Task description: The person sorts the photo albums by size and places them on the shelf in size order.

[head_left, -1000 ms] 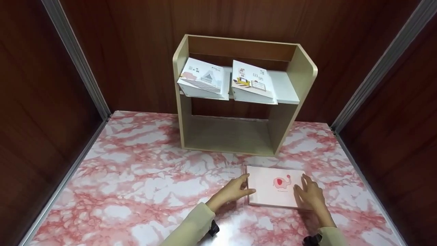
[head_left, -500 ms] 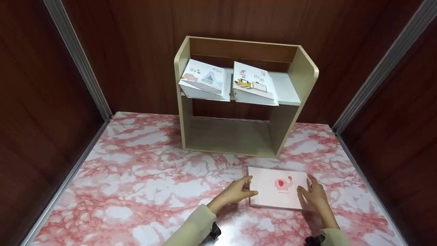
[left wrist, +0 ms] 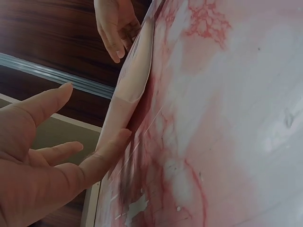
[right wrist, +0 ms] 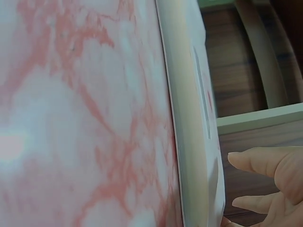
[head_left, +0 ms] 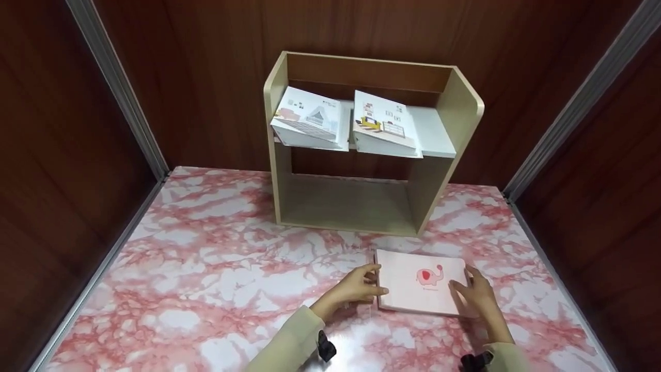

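Note:
A pink book (head_left: 403, 281) with a red elephant on its cover lies flat on the table in front of the shelf. At its left edge is my left hand (head_left: 353, 287), fingers spread, thumb by the cover. In the left wrist view, one finger of the left hand (left wrist: 52, 175) touches the book's edge (left wrist: 118, 106), while the thumb stands apart. My right hand (head_left: 479, 295) lies at the book's right end, its thumb close over the cover. The right wrist view has the right hand (right wrist: 277, 182) with loosely spread fingers beside the book (right wrist: 189, 127).
A two-tier wooden shelf (head_left: 279, 186) stands behind the book. Two thick white books, one with a building picture (head_left: 310, 116) and one with a yellow sofa (head_left: 384, 124), lean on its upper tier. Dark wood panels (head_left: 206, 103) enclose the red-and-white marbled table (head_left: 206, 268).
My right hand has shifted slightly right, its fingertips now by the book's right edge. The left hand stays at the left edge, and the book lies nearly where it was.

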Demonstrator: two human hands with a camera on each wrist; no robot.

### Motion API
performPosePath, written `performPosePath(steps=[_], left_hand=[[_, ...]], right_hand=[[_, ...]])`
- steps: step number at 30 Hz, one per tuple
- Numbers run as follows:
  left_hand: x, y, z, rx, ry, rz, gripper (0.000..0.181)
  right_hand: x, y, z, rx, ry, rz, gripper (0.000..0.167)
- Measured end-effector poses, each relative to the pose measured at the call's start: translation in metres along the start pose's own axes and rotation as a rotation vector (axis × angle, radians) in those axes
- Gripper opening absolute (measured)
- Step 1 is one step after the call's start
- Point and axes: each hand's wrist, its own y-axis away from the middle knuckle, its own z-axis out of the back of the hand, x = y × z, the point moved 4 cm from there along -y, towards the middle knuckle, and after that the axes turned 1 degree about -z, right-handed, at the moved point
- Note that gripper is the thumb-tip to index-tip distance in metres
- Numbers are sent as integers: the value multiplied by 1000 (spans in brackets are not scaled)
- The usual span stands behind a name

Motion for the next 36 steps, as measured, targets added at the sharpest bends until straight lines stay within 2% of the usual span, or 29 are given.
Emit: performPosePath(steps=[7, 10, 15, 22, 27, 30, 36], left_hand=[[-1, 2, -1, 13, -1, -25, 69], [-1, 3, -2, 12, 12, -30, 71], [0, 3, -4, -9, 27, -39, 71], [0, 1, -3, -55, 68, -67, 66], [0, 2, -3, -64, 74, -82, 65], [2, 1, -4, -69, 85, -72, 67], [7, -1, -3, -66, 111, -17, 70]], right_hand=[[-1, 1, -2, 14, 12, -19, 70], [0, 1, -2, -24, 20, -3, 69], [1, 2, 0, -76, 13, 24, 67], [0, 2, -1, -83, -21, 43, 63], [1, 3, -1, -93, -26, 48, 62], [1, 4, -1, -97, -34, 52, 62], [1, 7, 0, -57, -64, 70, 63]])
